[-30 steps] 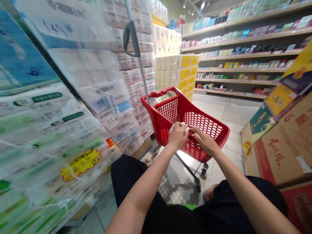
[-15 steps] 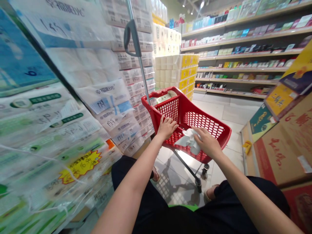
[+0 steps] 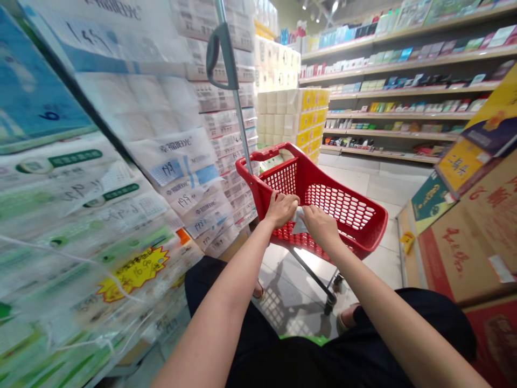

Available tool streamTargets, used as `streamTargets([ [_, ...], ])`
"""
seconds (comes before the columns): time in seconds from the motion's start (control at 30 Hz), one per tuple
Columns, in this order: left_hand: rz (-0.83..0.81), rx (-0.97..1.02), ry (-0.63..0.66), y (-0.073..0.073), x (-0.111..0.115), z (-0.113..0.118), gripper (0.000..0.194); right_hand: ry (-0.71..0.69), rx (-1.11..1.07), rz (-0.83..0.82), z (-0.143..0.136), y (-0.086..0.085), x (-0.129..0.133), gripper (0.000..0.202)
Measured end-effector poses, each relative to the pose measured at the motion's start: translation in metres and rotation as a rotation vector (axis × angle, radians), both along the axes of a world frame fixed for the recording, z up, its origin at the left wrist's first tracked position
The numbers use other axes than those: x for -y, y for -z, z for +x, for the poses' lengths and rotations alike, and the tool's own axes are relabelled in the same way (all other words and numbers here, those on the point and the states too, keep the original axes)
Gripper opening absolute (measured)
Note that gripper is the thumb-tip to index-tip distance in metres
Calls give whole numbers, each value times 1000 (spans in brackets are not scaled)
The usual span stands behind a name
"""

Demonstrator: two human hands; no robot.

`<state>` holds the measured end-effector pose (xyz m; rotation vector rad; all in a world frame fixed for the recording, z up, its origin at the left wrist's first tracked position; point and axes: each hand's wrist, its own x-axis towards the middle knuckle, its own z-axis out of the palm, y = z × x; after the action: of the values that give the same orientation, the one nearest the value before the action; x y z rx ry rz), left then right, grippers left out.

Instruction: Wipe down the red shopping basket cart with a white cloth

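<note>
Shopping cart (image 3: 301, 183) is standing just before you. Your left hand (image 3: 281, 209) is curling its fingers over the near side, grip unclear; your right hand (image 3: 322, 222) is pinching a white tissue (image 3: 299, 222) there, fingers nearly together. You're apparently wiping; the next move is probably calling for another stroke.

Bright ceiling lights (image 3: 335, 6); latticed shadow (image 3: 277, 311); left edge seemingly blurred.

Right fingers (image 3: 313, 215) hold white tissue (image 3: 299, 220) at red cart (image 3: 300, 181).
</note>
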<state>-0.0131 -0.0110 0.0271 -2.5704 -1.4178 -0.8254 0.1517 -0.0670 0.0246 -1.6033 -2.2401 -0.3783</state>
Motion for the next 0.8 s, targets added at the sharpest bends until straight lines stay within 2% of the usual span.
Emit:
streamTargets([
  [0.13,58,-35,-29,2,5,2,30,-6,20,5,29,1,22,38],
  [0.27,95,-41,-38,4,10,3,26,-47,-17,23,71,7,54,38],
  [0.47,87,34,25,6,12,5,20,-6,-60,64,141,33,91,36],
  [0.6,115,60,64,6,14,10,19,24,-85,86,167,44,87,40],
  [0.8,139,114,151,4,16,25,28,22,-150,78,192,42,64,42],
])
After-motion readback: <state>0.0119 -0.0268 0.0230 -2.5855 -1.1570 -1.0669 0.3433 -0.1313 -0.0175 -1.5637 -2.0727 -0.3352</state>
